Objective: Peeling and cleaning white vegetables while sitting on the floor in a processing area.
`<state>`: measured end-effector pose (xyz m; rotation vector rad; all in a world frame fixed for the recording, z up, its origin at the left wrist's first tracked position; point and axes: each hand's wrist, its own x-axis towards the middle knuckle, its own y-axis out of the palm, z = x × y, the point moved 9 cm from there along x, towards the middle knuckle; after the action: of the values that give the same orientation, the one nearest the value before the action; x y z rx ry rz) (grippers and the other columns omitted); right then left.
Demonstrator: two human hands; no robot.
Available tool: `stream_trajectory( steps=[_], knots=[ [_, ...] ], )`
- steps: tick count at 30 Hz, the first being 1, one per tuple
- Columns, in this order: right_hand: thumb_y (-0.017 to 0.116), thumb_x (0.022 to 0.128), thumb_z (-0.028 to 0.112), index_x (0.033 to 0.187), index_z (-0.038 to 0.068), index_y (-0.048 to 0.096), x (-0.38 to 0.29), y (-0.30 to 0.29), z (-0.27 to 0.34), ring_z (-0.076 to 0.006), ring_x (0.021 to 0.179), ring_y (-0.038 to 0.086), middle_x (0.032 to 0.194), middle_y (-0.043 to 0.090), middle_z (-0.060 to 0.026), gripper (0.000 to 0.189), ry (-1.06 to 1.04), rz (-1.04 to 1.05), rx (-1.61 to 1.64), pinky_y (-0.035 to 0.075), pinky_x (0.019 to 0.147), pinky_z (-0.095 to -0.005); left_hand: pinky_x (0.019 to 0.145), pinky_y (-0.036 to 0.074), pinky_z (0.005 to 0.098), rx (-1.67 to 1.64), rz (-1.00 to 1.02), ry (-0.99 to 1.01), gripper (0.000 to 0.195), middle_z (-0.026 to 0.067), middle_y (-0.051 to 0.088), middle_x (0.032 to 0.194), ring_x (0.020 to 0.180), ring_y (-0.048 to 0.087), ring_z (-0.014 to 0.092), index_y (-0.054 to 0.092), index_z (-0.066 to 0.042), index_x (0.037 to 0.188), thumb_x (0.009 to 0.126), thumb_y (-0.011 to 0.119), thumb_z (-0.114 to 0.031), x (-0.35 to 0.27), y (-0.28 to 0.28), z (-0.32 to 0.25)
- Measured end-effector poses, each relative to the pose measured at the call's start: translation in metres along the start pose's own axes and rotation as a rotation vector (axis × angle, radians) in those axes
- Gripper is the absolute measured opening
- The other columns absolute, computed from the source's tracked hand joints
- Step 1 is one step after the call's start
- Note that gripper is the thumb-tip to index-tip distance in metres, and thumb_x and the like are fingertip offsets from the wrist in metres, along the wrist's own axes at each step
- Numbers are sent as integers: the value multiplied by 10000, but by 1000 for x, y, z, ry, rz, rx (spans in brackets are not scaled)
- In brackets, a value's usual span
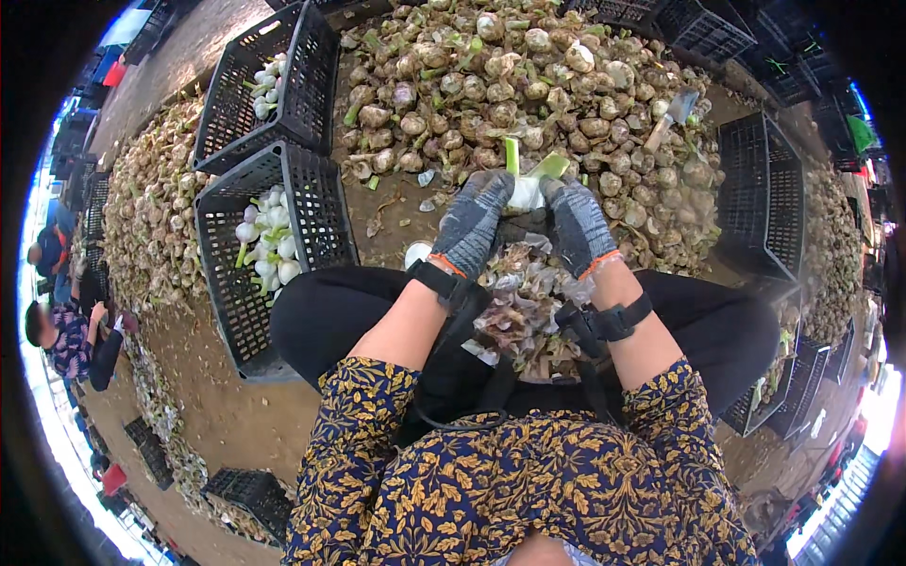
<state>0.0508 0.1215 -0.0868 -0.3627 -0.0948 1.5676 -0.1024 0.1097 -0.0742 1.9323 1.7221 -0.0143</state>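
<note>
My left hand (476,219) and my right hand (577,223), both in grey knitted work gloves with orange cuffs, hold one peeled white garlic bulb (526,193) between them. Its green stem (512,156) stands up, and a green leaf piece (551,165) leans to the right. Papery garlic skins (520,304) are heaped below my hands, between my legs. Just beyond my hands spreads a big heap of unpeeled garlic bulbs (488,92). A broad-bladed knife with a wooden handle (660,133) lies on the heap's right side.
Two black plastic crates, one near (322,212) and one farther (308,78), hold white garlic at the left. Another black crate (750,191) stands at the right. More garlic (156,205) is piled at the far left, where a person (71,339) sits. A round white object (417,253) lies beside my left wrist.
</note>
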Motion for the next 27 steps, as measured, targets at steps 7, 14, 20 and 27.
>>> stream_trajectory(
  steps=[7, 14, 20, 27],
  knots=[
    [491, 958, 178, 1084, -20, 583, -24, 18, 44, -172, 755, 579, 910, 634, -94, 252, 111, -21, 131, 488, 698, -316, 603, 495, 245, 157, -134, -72, 253, 30, 645, 910, 743, 601, 100, 601, -52, 1097, 938, 595, -249, -5, -18, -5],
    [482, 952, 172, 1081, -24, 561, -23, -9, 7, -246, 868, 648, 963, 647, -118, 248, 232, -147, 1046, 551, 809, -362, 621, 560, 309, -283, -125, -69, 228, 69, 635, 898, 740, 637, 167, 585, -86, 1057, 960, 518, -280, 5, -24, -7],
    [623, 867, 245, 1100, -10, 584, -51, -3, 12, -272, 947, 624, 1077, 643, -147, 348, -210, 127, -705, 491, 848, -367, 665, 534, 319, -482, -364, -60, 337, 67, 605, 853, 736, 606, 169, 583, -51, 975, 954, 525, -382, 11, -39, 6],
    [516, 953, 403, 1104, 103, 588, -46, 44, 19, -115, 714, 569, 821, 600, -10, 344, 436, 329, 465, 508, 671, -273, 689, 501, 376, 523, -158, 307, 343, 151, 612, 906, 763, 607, 241, 566, 15, 1090, 984, 456, -292, 3, -28, -30]
  ],
)
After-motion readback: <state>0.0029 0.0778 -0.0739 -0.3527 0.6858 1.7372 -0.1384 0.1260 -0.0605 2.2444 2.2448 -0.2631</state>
